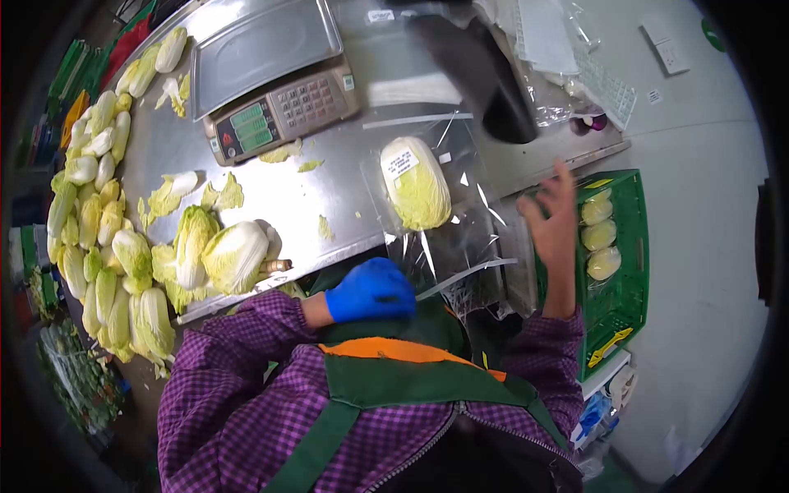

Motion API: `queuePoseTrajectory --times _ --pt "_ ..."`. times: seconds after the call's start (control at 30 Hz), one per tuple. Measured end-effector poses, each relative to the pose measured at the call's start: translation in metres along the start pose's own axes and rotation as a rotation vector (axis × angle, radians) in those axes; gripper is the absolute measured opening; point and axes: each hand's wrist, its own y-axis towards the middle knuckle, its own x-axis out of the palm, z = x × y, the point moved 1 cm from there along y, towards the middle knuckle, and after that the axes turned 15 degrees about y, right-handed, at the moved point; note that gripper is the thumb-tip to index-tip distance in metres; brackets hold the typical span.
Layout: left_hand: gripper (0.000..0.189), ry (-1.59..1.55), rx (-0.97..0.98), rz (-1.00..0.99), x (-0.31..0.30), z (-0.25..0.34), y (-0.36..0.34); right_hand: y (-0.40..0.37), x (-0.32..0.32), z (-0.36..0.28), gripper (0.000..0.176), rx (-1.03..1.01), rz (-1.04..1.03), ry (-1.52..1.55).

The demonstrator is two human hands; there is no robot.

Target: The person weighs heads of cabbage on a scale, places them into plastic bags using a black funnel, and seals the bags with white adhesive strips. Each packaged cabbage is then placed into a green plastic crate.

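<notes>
a cabbage (419,193) lies on clear film (477,234) at the near side of the table (283,197), its white label (401,163) too small to read. the hands are apart: the blue-gloved left hand (371,290) curls near the film, grip unclear; the bare right hand (554,218) is spread open, left of a green crate (643,246). a scale (283,113) sits farther left.

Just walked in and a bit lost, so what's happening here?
A person is at a work table where a labelled napa cabbage lies with clear plastic spread around it. The blue-gloved left hand is near the table edge; the open right hand is raised beside the green crate, which holds three cabbages. Unlabelled cabbages are piled at the left.
</notes>
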Motion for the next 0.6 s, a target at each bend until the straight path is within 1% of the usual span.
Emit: queuePoseTrajectory --times 0.07,0.1,0.13,0.17,0.2,0.23,0.27,0.3,0.33,0.4,0.43,0.5,0.6 --pt "0.019 -0.762 -0.775 0.305 0.013 0.005 -0.020 -0.026 -0.008 0.062 0.083 0.221 -0.117 -0.022" --pt "0.018 -0.637 -0.869 0.517 0.019 0.006 -0.018 -0.038 -0.014 0.079 0.083 0.229 -0.125 -0.021" --pt "0.018 -0.767 -1.014 0.605 0.027 0.003 -0.017 -0.050 -0.019 0.094 0.079 0.367 -0.193 0.002" --pt "0.019 -0.963 -1.224 0.519 0.025 0.005 -0.009 -0.058 -0.021 0.100 0.075 0.503 -0.262 0.025" --pt "0.021 -1.159 -1.430 0.422 0.024 0.008 0.000 -0.062 -0.022 0.103 0.075 0.511 -0.272 0.025" --pt "0.021 -1.165 -1.443 0.425 0.031 0.007 0.003 -0.066 -0.024 0.103 0.072 0.413 -0.216 -0.120" --pt "0.021 -1.236 -1.386 0.308 0.042 0.007 0.005 -0.070 -0.025 0.099 0.069 0.315 -0.159 -0.263" --pt "0.022 -1.305 -1.323 0.192 0.052 0.008 0.005 -0.073 -0.019 0.089 0.054 -0.194 -0.047 -0.484" --pt "0.022 -1.313 -1.333 0.197 0.060 0.009 0.002 -0.076 -0.014 0.071 0.054 -0.189 -0.060 -0.485" --pt "0.021 -1.331 -1.254 0.270 0.072 0.012 -0.003 -0.083 0.003 0.038 0.041 -0.024 -0.258 -0.226" --pt "0.020 -1.359 -1.242 0.281 0.074 0.013 -0.004 -0.090 0.015 0.039 0.030 0.094 -0.341 -0.091" --pt "0.021 -1.349 -1.250 0.287 0.074 0.020 -0.005 -0.100 0.039 0.042 0.025 0.085 -0.566 -0.032" --pt "0.021 -1.329 -1.260 0.329 0.069 0.028 -0.004 -0.109 0.069 0.048 0.021 0.010 -0.751 -0.089"
